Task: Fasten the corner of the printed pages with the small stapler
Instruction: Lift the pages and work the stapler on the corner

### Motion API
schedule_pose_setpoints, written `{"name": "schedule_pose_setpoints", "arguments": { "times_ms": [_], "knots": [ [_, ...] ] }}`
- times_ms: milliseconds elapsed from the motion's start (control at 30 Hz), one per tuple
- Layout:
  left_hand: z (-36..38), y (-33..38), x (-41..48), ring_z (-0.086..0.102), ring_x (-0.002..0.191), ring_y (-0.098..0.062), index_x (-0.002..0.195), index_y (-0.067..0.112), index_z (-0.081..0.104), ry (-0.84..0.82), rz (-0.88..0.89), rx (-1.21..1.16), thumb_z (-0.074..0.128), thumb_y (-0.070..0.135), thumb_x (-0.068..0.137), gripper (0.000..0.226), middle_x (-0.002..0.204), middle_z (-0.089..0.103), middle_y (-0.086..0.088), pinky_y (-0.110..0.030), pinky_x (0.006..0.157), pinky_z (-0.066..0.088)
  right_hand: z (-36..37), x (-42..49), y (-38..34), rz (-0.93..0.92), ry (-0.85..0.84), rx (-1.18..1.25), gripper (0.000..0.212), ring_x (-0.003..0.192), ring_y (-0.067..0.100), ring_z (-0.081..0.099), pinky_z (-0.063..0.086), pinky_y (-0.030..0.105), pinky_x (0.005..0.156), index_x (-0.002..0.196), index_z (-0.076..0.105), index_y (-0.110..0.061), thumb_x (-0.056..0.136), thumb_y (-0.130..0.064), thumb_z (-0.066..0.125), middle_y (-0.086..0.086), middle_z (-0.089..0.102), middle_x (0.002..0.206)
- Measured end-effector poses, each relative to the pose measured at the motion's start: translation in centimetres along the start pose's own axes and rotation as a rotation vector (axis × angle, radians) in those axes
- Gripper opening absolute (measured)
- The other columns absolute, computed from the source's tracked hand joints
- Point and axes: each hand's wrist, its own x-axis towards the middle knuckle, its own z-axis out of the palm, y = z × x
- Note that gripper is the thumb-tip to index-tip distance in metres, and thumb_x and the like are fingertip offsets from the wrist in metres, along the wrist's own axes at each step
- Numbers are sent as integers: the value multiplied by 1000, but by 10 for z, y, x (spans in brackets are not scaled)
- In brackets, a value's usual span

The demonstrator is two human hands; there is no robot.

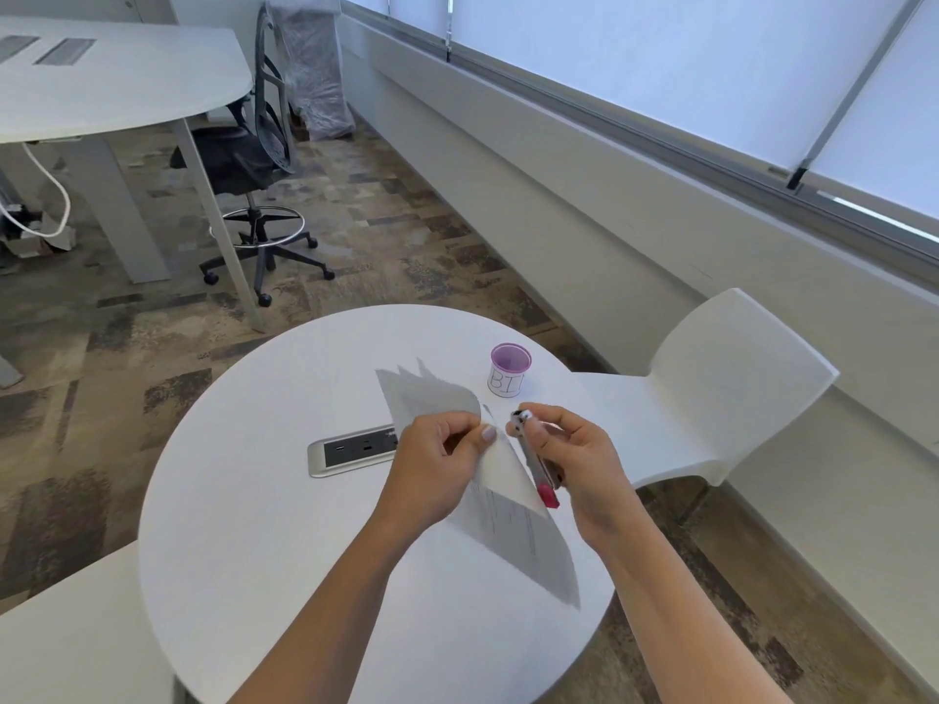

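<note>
While both forearms reached over the round white bench [244, 576], the printed pages [513, 520], several loose sheets fanned at the far end, were pinched near one corner by the left hand [437, 464], lifted off the surface. One small stapler [538, 464], pink at its near end, was gripped in the closed right hand [574, 449], just beside the pages' edge. One power outlet [353, 449] was set into the bench, and one purple-rimmed cup [509, 370] was placed farther off. Beyond, two white chairs, one office chair [254, 160], patterned carpet and shaded windows were seen.
</note>
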Motion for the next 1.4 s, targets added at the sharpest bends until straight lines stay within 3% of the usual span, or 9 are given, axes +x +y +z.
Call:
{"name": "schedule_pose_setpoints", "arguments": {
  "times_ms": [200,333,433,633,767,1000,1200,1300,1400],
  "knots": [
    [4,-7,-3,42,59,-9,70,8,68,-16,-56,-10,63,27,93,30,60,50,8,-24,58,32,-2,-2,2,-25,25,6,19,69,2,67,51,15,54,104,69,-15,87,-22,64,-4,77,88],
    [4,-6,-2,42,63,-13,78,-1,64,3,-81,-35,60,36,92,40,66,49,-2,-30,62,32,-4,-5,7,-159,56,-117,10,70,15,60,45,31,52,98,69,-21,88,-24,66,1,75,90],
    [1,-6,-1,42,64,-14,78,-3,64,23,-128,-55,61,38,90,42,67,49,-3,-30,63,31,-9,-7,9,-269,68,-199,8,61,10,50,41,18,48,96,69,-25,88,-23,69,-7,70,81],
    [2,0,-1,40,59,-16,66,-6,58,89,-227,-126,66,29,87,41,57,45,-5,-30,63,33,-11,-17,14,-347,61,-684,53,86,3,61,48,16,73,101,63,-43,55,-54,86,-22,64,92],
    [3,0,1,44,58,-14,69,-2,66,101,-270,-152,67,26,86,33,56,51,-2,-30,67,42,-9,-16,23,-528,103,-842,29,81,-1,59,41,11,62,91,65,-37,67,-40,82,-22,66,92],
    [-3,4,-1,57,67,-4,70,24,71,161,-120,-137,62,47,88,30,68,66,9,-12,63,42,-21,-5,19,-506,187,-793,12,70,8,61,50,32,62,82,67,-30,76,-28,77,-19,67,75],
    [-16,-3,3,43,122,4,113,44,62,-40,188,156,67,62,71,46,125,57,23,-11,98,33,-30,4,6,-434,14,-701,18,66,13,60,51,41,67,78,69,-28,74,-44,75,-9,69,73],
    [-17,-3,3,61,108,-11,100,39,73,-168,91,-12,75,56,66,37,109,70,15,-35,94,49,-32,6,-2,-456,-22,-573,18,59,22,52,44,40,59,70,68,-23,73,-36,80,8,64,66],
    [-13,1,0,66,87,-12,91,38,74,-173,92,-64,77,47,68,25,91,73,12,-30,76,53,-33,6,-14,-435,-50,-455,26,56,20,43,35,29,55,62,62,-16,75,-24,82,22,55,65]
  ]
}}
